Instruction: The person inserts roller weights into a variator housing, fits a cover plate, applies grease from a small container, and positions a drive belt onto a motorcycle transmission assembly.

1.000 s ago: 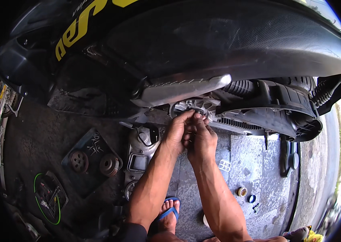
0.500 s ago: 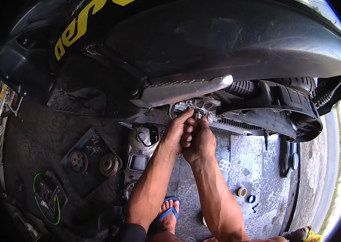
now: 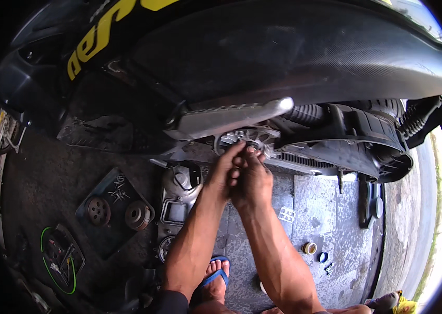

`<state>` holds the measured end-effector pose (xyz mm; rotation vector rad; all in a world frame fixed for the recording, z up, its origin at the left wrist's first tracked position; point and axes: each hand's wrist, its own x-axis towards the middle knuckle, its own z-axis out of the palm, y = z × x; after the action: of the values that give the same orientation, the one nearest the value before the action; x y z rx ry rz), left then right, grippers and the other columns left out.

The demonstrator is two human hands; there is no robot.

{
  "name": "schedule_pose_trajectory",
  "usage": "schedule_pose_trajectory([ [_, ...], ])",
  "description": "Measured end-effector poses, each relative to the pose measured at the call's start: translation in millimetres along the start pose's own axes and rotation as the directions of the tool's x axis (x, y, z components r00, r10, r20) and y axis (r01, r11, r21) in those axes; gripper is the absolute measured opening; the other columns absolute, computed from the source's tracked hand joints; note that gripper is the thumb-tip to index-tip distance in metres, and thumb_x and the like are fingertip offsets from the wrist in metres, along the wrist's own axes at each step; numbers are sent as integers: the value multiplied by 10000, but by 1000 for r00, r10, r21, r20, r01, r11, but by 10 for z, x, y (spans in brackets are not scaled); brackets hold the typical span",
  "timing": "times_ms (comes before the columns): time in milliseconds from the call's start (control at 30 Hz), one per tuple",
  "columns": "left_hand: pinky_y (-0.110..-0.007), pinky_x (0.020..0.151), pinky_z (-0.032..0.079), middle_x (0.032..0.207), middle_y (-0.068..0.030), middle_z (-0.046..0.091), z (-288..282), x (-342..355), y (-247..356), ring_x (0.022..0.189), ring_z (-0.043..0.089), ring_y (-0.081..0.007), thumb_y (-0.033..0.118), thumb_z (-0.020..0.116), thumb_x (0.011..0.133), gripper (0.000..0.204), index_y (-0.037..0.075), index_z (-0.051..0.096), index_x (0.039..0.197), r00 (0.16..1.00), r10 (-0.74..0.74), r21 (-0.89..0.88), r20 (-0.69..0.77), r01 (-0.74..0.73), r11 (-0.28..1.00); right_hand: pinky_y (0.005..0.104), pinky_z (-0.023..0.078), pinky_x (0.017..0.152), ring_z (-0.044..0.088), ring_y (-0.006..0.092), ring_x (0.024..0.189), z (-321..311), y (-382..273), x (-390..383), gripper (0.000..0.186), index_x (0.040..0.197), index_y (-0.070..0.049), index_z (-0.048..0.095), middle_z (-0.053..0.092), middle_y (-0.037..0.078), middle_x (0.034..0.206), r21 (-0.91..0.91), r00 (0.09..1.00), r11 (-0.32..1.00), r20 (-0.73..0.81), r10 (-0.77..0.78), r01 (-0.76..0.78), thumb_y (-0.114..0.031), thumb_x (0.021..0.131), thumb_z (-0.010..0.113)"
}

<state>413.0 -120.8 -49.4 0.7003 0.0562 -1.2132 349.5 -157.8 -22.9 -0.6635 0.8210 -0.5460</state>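
A scooter's silver finned pulley (image 3: 266, 140) shows just beyond my fingertips, below the metal footrest (image 3: 231, 119). My left hand (image 3: 227, 170) has its fingers curled and its thumb and forefinger closed at the pulley's hub. Against it, my right hand (image 3: 255, 180) is closed too, thumb and finger pinched at the same dark round hub. What lies between the fingers is mostly covered and too small to name. To the right of the hands, a toothed black belt (image 3: 304, 160) runs along the open drive case (image 3: 357, 142).
Left of my arms lies a metal engine cover (image 3: 175, 193). A dark tray (image 3: 108, 235) holds bolts (image 3: 119, 191) and two round parts. On the floor to the right are a small open tin (image 3: 310, 248), a blue lid (image 3: 324, 257) and a white bracket (image 3: 286, 214).
Both hands have moved slightly closer against the hub. The small ringed metal piece seen between the fingers before is now mostly covered. The view has shifted a little.
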Motion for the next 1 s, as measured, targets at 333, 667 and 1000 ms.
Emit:
schedule_pose_trajectory([
  [333, -160, 264, 231, 494, 122, 415, -53, -48, 8, 325, 325, 4, 353, 571, 881, 278, 146, 535, 698, 999, 31, -31, 5, -31, 999, 269, 389, 388, 461, 145, 446, 43, 56, 10, 451, 906, -44, 552, 543, 40, 663, -41, 999, 999, -52, -14, 12, -412, 1016, 315],
  [667, -157, 304, 240, 536, 117, 448, -216, 25, -24, 364, 349, -1, 370, 546, 860, 277, 119, 580, 749, 997, 74, -33, 21, -73, 997, 282, 432, 407, 495, 154, 466, -11, 125, 83, 514, 877, -14, 561, 567, 69, 671, 32, 1000, 999, 13, -19, 18, -448, 1008, 318],
  [1000, -142, 332, 302, 576, 81, 513, -231, 16, -11, 403, 410, -8, 373, 505, 870, 313, 88, 600, 783, 995, 75, -40, 73, -72, 997, 273, 376, 397, 474, 148, 452, -48, 87, 95, 393, 847, -51, 545, 563, 52, 651, 167, 996, 982, 24, 84, -87, -385, 1001, 407],
])
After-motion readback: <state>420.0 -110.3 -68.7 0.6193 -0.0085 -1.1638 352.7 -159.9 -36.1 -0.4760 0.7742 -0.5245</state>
